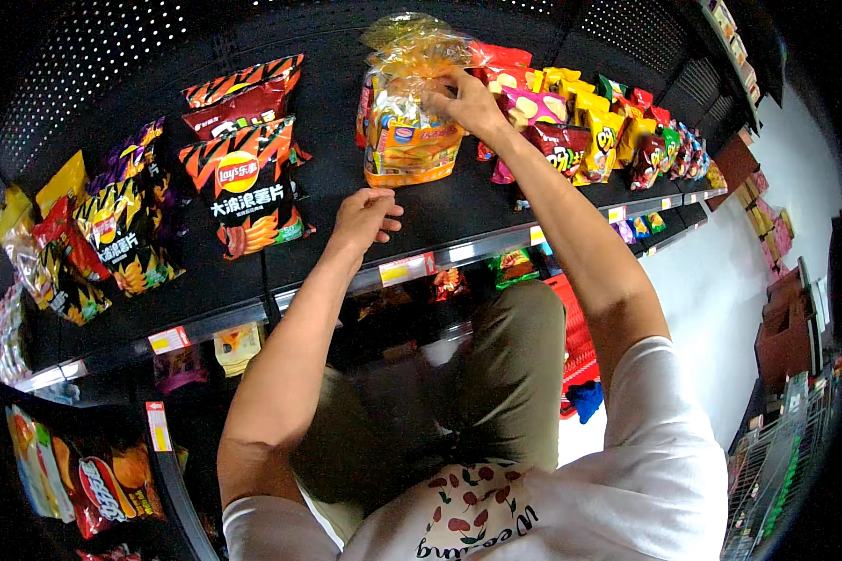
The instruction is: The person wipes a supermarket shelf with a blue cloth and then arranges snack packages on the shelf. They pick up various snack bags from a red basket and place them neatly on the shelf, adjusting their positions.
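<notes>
My right hand (469, 105) grips the upper side of a clear plastic bag of snacks (414, 151) with an orange label band. The bag stands upright on the black shelf (337, 165), its crinkled clear top above my fingers. Behind it, another clear-topped package (400, 28) is partly hidden. My left hand (368, 219) hovers at or just over the shelf in front of the bag, fingers loosely bent and nothing in them. Whether it touches the shelf is unclear. Left of it, a black and orange Lay's chip bag (242, 196) stands before similar bags.
Rows of red, yellow and purple snack bags (596, 133) line the shelf to the right. More chip bags (116, 235) stand at far left. Price tags (407, 269) run along the front edge. Below are lower-shelf snacks (109, 484) and a red basket (579, 343) beside my knee.
</notes>
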`<state>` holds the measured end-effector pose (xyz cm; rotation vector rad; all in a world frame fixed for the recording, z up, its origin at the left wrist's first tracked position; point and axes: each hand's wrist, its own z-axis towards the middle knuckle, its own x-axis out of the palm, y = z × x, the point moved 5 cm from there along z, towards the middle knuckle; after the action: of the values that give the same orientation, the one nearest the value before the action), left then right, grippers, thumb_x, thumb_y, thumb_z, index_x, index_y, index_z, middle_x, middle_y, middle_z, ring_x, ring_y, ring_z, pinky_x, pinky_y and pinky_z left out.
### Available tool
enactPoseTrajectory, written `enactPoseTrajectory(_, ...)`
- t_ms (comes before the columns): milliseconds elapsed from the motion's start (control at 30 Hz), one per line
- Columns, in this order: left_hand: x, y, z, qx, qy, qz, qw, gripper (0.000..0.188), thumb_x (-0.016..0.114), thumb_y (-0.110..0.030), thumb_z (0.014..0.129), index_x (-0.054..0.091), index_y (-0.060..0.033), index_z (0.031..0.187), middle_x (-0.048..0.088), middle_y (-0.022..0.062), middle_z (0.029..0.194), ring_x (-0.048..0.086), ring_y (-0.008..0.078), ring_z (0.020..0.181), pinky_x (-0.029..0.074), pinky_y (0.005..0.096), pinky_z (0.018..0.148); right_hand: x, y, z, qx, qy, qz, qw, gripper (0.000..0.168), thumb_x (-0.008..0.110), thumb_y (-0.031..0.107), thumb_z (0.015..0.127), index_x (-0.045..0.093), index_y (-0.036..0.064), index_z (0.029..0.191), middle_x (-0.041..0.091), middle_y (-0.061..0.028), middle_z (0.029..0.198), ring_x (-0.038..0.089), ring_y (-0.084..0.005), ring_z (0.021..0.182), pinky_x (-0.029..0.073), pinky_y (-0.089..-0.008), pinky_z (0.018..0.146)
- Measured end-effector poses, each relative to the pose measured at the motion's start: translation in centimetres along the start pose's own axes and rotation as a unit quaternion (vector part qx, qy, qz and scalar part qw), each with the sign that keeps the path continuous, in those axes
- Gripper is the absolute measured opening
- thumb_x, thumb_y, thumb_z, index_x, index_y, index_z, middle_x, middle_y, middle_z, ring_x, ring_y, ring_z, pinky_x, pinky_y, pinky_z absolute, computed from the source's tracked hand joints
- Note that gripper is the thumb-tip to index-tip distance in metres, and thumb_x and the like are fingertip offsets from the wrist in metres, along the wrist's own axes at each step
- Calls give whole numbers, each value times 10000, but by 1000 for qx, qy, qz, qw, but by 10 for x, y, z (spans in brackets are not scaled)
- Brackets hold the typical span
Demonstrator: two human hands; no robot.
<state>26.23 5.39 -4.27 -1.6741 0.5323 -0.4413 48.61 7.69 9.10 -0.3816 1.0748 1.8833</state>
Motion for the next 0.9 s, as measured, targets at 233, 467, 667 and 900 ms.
enactPoseTrajectory(233,-2,8,-2,-23,5,17,1000,378,561,-211,946,524,-40,1281,667,84,1017,639,133,778,501,259,624,4,44,-20,-39,48,65,996,352,781,293,809,702,25,1024,709,-50,872,635,-110,765,522,-286,712)
enactPoseTrajectory(467,-1,5,-4,0,30,35,999,250,513,-193,956,611,-57,1142,691,67,1000,647,126,768,498,252,631,-60,47,-55,-13,-26,100,995,369,768,370,801,712,31,936,698,-52,814,628,-128,715,517,-307,674)
enactPoseTrajectory(667,-17,7,-8,33,46,52,997,259,534,-200,942,641,-74,1142,685,28,969,627,97,783,488,225,666,-175,95,-126,96,-90,164,978,384,731,275,861,647,51,1162,683,-53,1023,616,-172,888,488,-306,792)
enactPoseTrajectory(900,-14,6,-16,18,34,69,997,241,515,-202,974,657,-83,1127,669,23,955,603,79,767,476,220,663,-268,12,-230,163,-149,-10,975,291,714,297,877,695,45,1020,681,-1,797,550,-62,629,449,-257,544)
